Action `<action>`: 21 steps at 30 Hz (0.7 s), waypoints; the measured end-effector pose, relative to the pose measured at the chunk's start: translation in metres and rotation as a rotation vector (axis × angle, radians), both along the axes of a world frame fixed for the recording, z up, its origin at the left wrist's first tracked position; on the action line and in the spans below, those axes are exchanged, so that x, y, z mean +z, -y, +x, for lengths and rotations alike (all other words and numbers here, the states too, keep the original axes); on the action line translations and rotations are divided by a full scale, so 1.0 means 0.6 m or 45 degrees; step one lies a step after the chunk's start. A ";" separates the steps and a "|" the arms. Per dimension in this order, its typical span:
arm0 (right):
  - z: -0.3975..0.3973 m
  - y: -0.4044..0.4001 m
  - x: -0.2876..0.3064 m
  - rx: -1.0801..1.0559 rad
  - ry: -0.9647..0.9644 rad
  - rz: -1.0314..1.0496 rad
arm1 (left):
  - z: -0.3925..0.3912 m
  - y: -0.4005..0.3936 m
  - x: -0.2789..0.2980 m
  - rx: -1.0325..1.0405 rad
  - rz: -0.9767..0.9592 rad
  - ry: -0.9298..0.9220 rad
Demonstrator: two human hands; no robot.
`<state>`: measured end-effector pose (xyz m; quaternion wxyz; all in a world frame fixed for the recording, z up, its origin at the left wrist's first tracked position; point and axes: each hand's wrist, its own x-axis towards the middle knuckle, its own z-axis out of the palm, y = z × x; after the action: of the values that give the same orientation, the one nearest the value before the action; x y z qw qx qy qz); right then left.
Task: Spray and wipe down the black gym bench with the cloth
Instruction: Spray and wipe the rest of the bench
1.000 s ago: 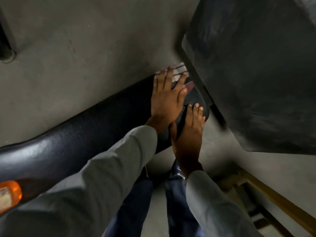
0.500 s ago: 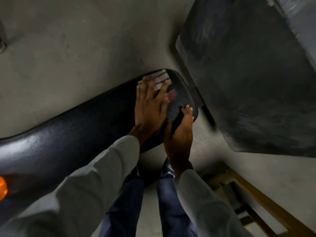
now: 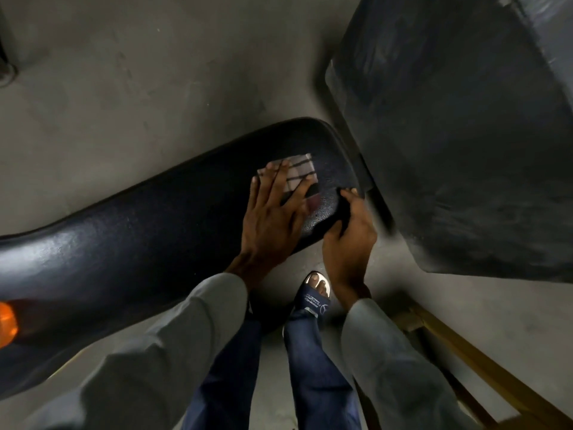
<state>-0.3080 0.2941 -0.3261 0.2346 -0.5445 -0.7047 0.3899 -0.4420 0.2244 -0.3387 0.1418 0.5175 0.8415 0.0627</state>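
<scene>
The left hand (image 3: 273,218) lies flat, fingers spread, pressing the striped cloth (image 3: 299,173) onto the black gym bench (image 3: 139,240) near its rounded end. Just beside it, the right hand (image 3: 348,240) curls over the bench's near edge, gripping the padding. An orange object (image 3: 6,324) sits at the bench's far left. Below, a sandalled foot (image 3: 314,294) stands on the concrete floor (image 3: 124,88).

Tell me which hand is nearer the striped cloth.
Left. The left hand lies flat on the striped cloth; the right hand grips the bench pad's near edge beside it.
</scene>
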 end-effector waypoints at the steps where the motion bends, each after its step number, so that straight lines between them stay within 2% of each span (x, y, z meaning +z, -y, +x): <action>1: 0.005 -0.007 -0.001 -0.011 0.003 -0.016 | 0.010 -0.021 -0.005 -0.010 0.012 -0.024; 5: 0.017 -0.020 0.005 -0.028 -0.067 -0.074 | 0.033 -0.051 -0.015 -0.117 -0.002 -0.035; 9: 0.013 -0.016 0.007 -0.037 -0.103 -0.098 | 0.045 0.049 0.003 -0.250 0.025 -0.003; 13: 0.003 -0.004 0.006 0.069 0.091 -0.014 | 0.012 0.145 0.013 -0.023 -0.037 -0.008; 17: -0.001 0.004 -0.010 0.174 0.231 0.041 | -0.013 0.090 0.008 0.282 -0.053 -0.020; 19: -0.003 0.005 -0.010 0.160 0.262 0.064 | 0.012 0.051 0.005 0.322 -0.059 -0.031; 21: -0.004 0.005 -0.007 0.160 0.284 0.078 | 0.046 0.040 0.000 0.231 -0.051 -0.026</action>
<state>-0.3104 0.2912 -0.3303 0.1466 -0.5319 -0.7706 0.3191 -0.4146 0.2003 -0.3385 0.1375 0.4368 0.8874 0.0531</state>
